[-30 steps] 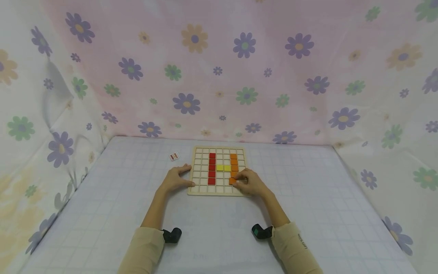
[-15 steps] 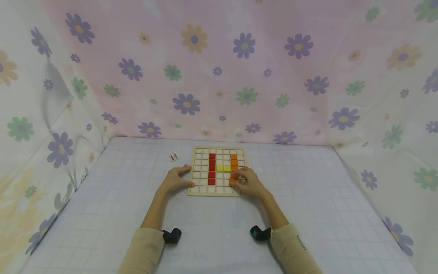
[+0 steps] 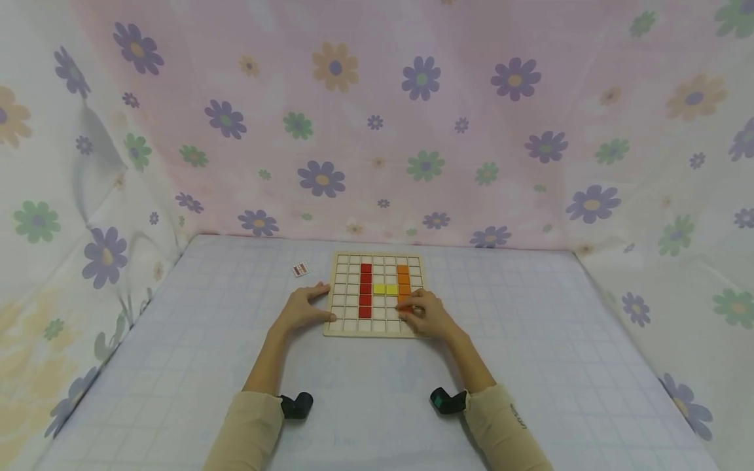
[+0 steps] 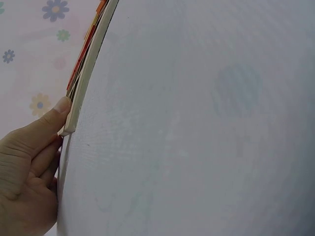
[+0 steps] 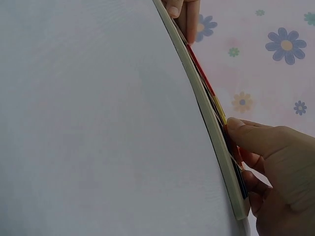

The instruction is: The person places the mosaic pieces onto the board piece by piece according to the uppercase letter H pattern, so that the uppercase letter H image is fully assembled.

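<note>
A square wooden grid board point(image 3: 374, 334) lies on the table. A column of red tiles point(image 3: 365, 289), a short row of yellow tiles point(image 3: 385, 290) and a column of orange tiles point(image 3: 403, 279) form an H on it. My left hand point(image 3: 302, 309) touches the board's left edge, thumb tip on the rim and fingers spread along the side. Over the lower right of the grid, my right hand point(image 3: 432, 317) pinches an orange tile point(image 3: 406, 309) at the bottom of the orange column; fingers hide most of it. In the right wrist view, the thumb point(image 5: 238, 124) rests by the tiles.
A small pattern card point(image 3: 300, 269) lies left of the board's far corner. The table point(image 3: 377, 405) has a pale gridded cloth. A flowered curtain point(image 3: 377, 144) encloses its back and sides. Black wrist cameras point(image 3: 296, 405) stick out from both sleeves.
The bottom orange tile has shifted slightly right, into line with its column, under my right fingers. My left hand has stayed at the board's left edge.
</note>
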Motion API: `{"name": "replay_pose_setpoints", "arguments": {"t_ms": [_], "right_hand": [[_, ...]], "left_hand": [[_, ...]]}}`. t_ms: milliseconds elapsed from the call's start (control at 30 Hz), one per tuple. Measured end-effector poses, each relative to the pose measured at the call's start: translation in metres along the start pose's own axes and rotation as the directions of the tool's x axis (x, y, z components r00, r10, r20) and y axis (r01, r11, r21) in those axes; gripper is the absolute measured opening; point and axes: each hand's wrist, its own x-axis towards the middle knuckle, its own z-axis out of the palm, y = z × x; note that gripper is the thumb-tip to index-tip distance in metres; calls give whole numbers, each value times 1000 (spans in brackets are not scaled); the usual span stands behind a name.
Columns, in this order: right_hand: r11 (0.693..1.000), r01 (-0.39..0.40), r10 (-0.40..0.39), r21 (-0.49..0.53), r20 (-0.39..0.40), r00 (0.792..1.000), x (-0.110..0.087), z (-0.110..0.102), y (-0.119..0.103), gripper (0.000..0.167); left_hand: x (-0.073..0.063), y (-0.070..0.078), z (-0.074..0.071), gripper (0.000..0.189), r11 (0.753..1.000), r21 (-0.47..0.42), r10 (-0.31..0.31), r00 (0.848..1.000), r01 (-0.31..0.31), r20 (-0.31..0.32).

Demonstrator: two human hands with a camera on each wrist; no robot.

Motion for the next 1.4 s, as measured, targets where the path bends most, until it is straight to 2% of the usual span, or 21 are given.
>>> {"name": "replay_pose_setpoints", "arguments": {"t_ms": [100, 167, 267, 367, 500, 733, 867, 1000, 1167, 1400], "right_hand": [[999, -29, 28, 18, 7, 1000, -1, -3, 1, 16], [995, -90, 90, 41, 4, 996, -3, -4, 0, 21], [975, -207, 208, 79, -8, 978, -3, -7, -3, 25], [960, -265, 267, 86, -15, 963, -3, -9, -6, 26], [966, -248, 250, 77, -4, 968, -3, -9, -5, 20], [975, -197, 191, 105, 70, 979, -3, -12, -4, 20], [967, -236, 231, 99, 58, 971, -5, -15, -5, 19], [953, -291, 292, 85, 4, 957, -4, -15, -7, 21], [929, -352, 358, 116, -33, 933, -4, -12, -7, 25], [920, -378, 386, 98, -69, 920, -3, -5, -11, 34]], "left_hand": [[0, 0, 0, 79, 1000, 1, 5, 1000, -5, 3], [0, 0, 0, 79, 1000, 1, -3, 1000, 3, 3], [0, 0, 1, 79, 1000, 0, -9, 1000, 9, 4], [0, 0, 0, 78, 1000, -2, -5, 1000, 5, 2], [1, 1, 0, 78, 1000, 7, 0, 1000, 0, 4], [1, 1, -1, 78, 1000, 22, 12, 1000, -12, 0], [0, 0, -1, 78, 1000, 14, 13, 1000, -13, 5], [0, 0, -1, 78, 1000, 14, 12, 1000, -12, -3], [0, -1, -2, 78, 1000, 12, 18, 1000, -18, -6], [0, -1, -1, 78, 1000, 5, 14, 1000, -14, 5]]}}
